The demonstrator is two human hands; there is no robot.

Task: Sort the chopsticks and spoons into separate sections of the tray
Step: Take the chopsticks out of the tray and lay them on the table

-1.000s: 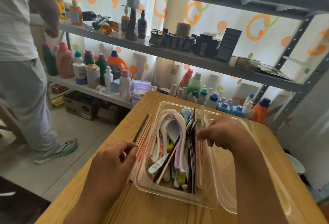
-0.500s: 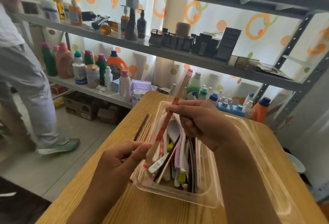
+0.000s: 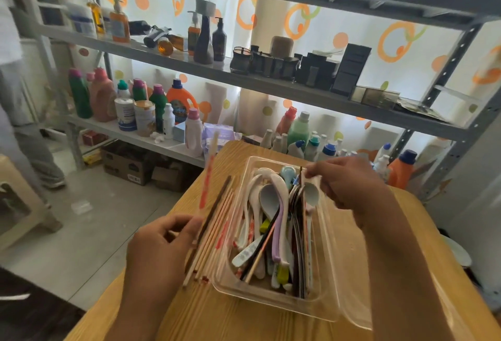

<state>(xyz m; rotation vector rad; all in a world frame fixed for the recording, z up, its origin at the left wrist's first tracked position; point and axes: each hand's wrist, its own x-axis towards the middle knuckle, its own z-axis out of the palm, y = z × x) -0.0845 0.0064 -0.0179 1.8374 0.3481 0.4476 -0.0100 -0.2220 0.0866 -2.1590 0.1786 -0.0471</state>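
A clear plastic tray (image 3: 329, 311) sits on the wooden table (image 3: 244, 321), piled with spoons (image 3: 271, 199) and dark chopsticks mixed together. My right hand (image 3: 349, 186) hovers over the tray's far end and pinches a small white spoon (image 3: 311, 191). Left of the tray, a row of loose wooden chopsticks (image 3: 217, 229) lies on the table. My left hand (image 3: 162, 248) is beside that row with fingers curled, holding a red-and-white wrapped chopstick (image 3: 206, 178) that points up and away.
A grey metal shelf (image 3: 271, 85) full of bottles and boxes stands just behind the table. A person (image 3: 16, 112) stands on the floor at far left near cardboard boxes (image 3: 127, 164). A white dish (image 3: 458, 254) sits low on the right.
The wrapped chopstick went from my right hand to my left, now out over the row beside the tray. My right hand returned to the tray's far end and picked up a white spoon.
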